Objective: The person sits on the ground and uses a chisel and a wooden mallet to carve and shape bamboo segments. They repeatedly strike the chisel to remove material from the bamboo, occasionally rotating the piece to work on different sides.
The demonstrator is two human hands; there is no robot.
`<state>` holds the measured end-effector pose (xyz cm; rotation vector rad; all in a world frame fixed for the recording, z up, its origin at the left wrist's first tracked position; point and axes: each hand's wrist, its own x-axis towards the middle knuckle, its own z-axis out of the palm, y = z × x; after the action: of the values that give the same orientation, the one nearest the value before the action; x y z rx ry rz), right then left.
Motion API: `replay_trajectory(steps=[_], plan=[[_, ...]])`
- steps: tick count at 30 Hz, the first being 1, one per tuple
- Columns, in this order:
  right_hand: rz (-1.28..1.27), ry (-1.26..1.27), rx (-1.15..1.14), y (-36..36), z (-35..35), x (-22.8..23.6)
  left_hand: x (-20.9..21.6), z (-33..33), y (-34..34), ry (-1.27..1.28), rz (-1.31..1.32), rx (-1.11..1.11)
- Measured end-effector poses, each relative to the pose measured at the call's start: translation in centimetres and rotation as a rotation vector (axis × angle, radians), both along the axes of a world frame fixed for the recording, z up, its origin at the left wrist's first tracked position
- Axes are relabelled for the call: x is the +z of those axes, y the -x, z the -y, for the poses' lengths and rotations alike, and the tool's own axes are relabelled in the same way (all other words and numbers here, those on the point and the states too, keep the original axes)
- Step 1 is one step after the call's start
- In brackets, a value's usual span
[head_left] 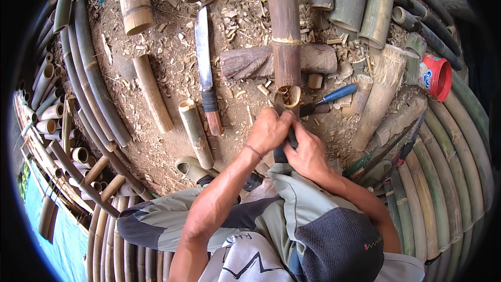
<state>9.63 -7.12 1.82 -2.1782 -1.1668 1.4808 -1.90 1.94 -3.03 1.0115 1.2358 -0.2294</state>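
My left hand and my right hand are close together above my lap, both closed around a dark-handled knife. Its handle runs down against my trouser leg. The blade side is partly hidden by my left fingers, against the near end of a long brown bamboo tube. That end has a cut-out opening with a pale rim. Farther up, the tube rests across a short dark log. Just right of the tube's end lies a blue-handled knife.
A large machete lies on the shaving-strewn ground at left, beside a short bamboo piece. Bamboo tubes stand at the far side. A red container is at right. Bamboo poles line the right; more curve along the left.
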Motion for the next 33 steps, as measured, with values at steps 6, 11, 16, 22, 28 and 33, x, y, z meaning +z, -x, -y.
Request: replay_trajectory(steps=[6,11,16,22,28,33], plan=[[0.279,-0.159,0.464,-8.0,-4.2,2.1,2.3,1.0,-5.6,0.103,0.229,0.375],[0.448,-0.165,0.965,-8.3,-9.7,4.0,2.6,2.0,-5.7,0.349,0.518,0.930],[0.480,-0.017,1.554,-4.6,-16.9,5.7,1.8,2.6,-4.6,0.655,0.758,1.289],[0.399,-0.086,1.208,-7.0,-13.8,2.8,3.1,3.0,-1.2,0.495,0.640,0.793],[-0.057,-0.009,0.063,-6.4,-2.2,2.6,5.0,6.8,1.8,-0.171,0.528,-0.069],[-0.376,0.071,-0.402,0.1,0.4,0.1,6.2,6.5,5.8,-0.322,0.041,-0.257]])
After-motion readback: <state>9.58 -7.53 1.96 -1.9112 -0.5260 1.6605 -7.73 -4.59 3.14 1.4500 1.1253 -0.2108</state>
